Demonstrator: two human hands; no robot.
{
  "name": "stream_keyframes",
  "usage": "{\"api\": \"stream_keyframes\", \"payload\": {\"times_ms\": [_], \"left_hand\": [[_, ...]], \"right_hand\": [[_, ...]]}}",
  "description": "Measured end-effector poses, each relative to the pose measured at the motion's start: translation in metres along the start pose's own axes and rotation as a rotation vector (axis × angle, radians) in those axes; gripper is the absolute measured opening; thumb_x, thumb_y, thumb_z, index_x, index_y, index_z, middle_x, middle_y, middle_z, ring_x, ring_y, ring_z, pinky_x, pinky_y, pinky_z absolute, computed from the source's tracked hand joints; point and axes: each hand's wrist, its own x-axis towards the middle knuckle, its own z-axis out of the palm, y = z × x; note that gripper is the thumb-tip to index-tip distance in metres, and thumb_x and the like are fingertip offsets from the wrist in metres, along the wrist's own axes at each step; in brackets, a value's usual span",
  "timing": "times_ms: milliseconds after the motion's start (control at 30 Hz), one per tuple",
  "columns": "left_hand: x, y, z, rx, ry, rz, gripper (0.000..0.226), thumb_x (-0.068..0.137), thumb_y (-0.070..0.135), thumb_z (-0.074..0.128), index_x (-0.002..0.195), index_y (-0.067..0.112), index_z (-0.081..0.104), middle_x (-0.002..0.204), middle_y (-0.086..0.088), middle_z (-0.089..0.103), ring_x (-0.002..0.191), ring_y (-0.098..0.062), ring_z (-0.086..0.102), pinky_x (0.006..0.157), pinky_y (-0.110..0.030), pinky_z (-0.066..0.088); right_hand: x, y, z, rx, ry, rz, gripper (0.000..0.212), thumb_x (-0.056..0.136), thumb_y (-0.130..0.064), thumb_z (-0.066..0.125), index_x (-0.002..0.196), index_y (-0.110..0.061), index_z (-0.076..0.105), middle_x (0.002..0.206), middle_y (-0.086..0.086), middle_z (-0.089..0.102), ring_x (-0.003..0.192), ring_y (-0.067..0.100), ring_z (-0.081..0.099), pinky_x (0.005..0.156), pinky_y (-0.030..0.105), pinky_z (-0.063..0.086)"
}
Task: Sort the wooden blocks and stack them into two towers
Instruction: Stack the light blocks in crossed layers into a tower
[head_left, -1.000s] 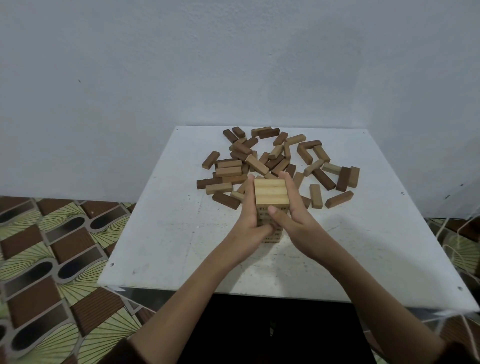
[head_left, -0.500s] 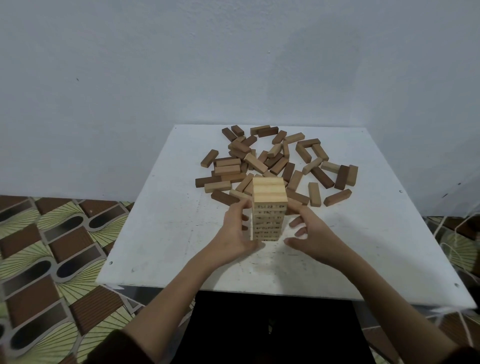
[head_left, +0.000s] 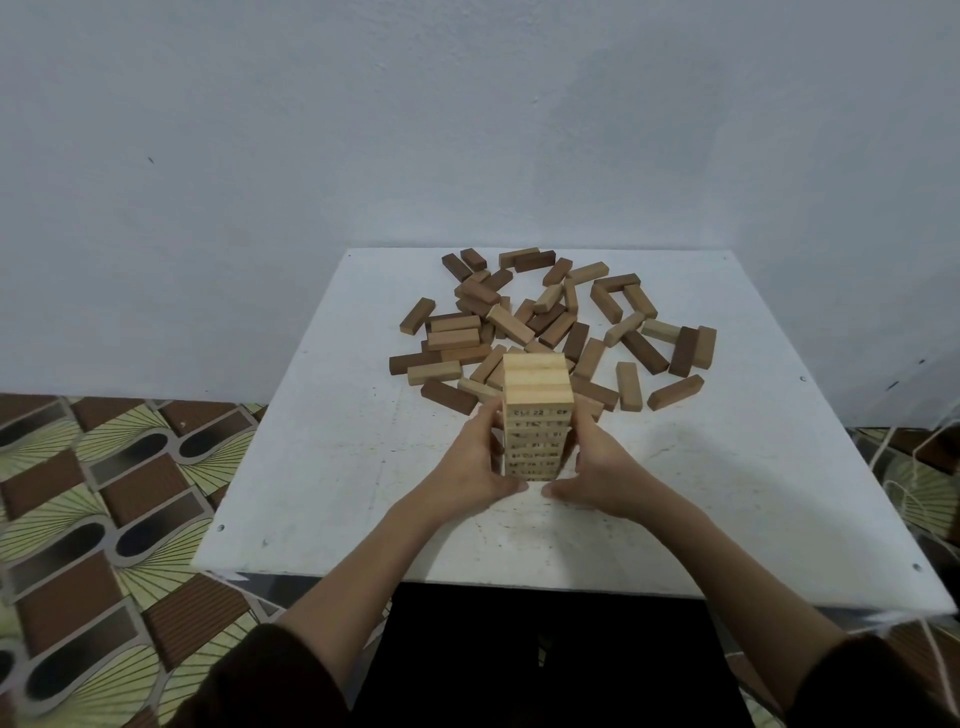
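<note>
A pale block tower (head_left: 537, 415) stands upright, seemingly number-stamped, before scattered light and dark loose blocks (head_left: 550, 322).

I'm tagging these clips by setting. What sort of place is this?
Probably a room in a home rather than a workshop or lab: a small white table stands by a plain pale wall, the floor has a brown and green decorative pattern, and loose wooden blocks lie behind a light block tower.

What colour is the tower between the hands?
Pale, light wood tower with dark printed markings on its side; head view.
</note>
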Motion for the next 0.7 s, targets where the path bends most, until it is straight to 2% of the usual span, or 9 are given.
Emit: {"api": "stream_keyframes", "payload": {"times_ms": [100, 267, 367, 500, 700], "left_hand": [[0.001, -0.001, -0.001, -0.007, 0.01, -0.006, 0.073, 0.071, -0.003, 0.076, 0.11, 0.044, 0.036, 0.111, -0.002, 0.054, 0.085, -0.006, 0.056, 0.064, -0.012, 0.049], [0.002, -0.003, 0.0, -0.015, 0.046, -0.021, 0.074, 0.067, 0.001, 0.079, 0.108, 0.047, 0.038, 0.107, -0.004, 0.057, 0.091, -0.029, 0.058, 0.069, -0.029, 0.053], [0.001, -0.002, 0.002, -0.024, 0.052, -0.022, 0.072, 0.066, 0.001, 0.079, 0.106, 0.046, 0.04, 0.107, -0.006, 0.058, 0.092, -0.03, 0.057, 0.071, -0.034, 0.053], [0.001, 0.0, 0.008, 0.005, 0.041, -0.011, 0.075, 0.066, 0.005, 0.081, 0.112, 0.047, 0.038, 0.106, -0.003, 0.058, 0.093, -0.028, 0.058, 0.073, -0.038, 0.054], [0.007, 0.003, 0.032, -0.002, 0.004, 0.016, 0.077, 0.066, 0.007, 0.08, 0.128, 0.031, 0.04, 0.107, -0.003, 0.058, 0.088, -0.029, 0.058, 0.069, -0.038, 0.053]], "right_hand": [[0.0, -0.003, -0.001, 0.044, 0.004, -0.038, 0.096, 0.07, 0.0, 0.077, 0.142, -0.019, 0.017, 0.106, -0.009, 0.045, 0.079, -0.001, 0.052, 0.062, 0.004, 0.045], [0.0, -0.004, -0.001, 0.128, 0.004, -0.067, 0.096, 0.071, 0.005, 0.074, 0.143, -0.018, 0.016, 0.102, -0.013, 0.044, 0.082, -0.009, 0.05, 0.064, 0.003, 0.045], [0.0, -0.001, 0.0, 0.162, 0.007, -0.08, 0.094, 0.07, 0.006, 0.074, 0.142, -0.019, 0.018, 0.1, -0.019, 0.046, 0.081, -0.015, 0.052, 0.063, 0.004, 0.045], [-0.003, 0.008, -0.001, 0.182, 0.02, -0.083, 0.094, 0.07, 0.006, 0.074, 0.14, -0.023, 0.019, 0.102, -0.018, 0.048, 0.082, -0.012, 0.056, 0.063, 0.008, 0.047], [-0.015, 0.025, -0.015, 0.219, 0.062, -0.092, 0.089, 0.068, 0.008, 0.075, 0.123, -0.036, 0.021, 0.109, -0.017, 0.047, 0.096, -0.008, 0.051, 0.068, 0.005, 0.046]]}}
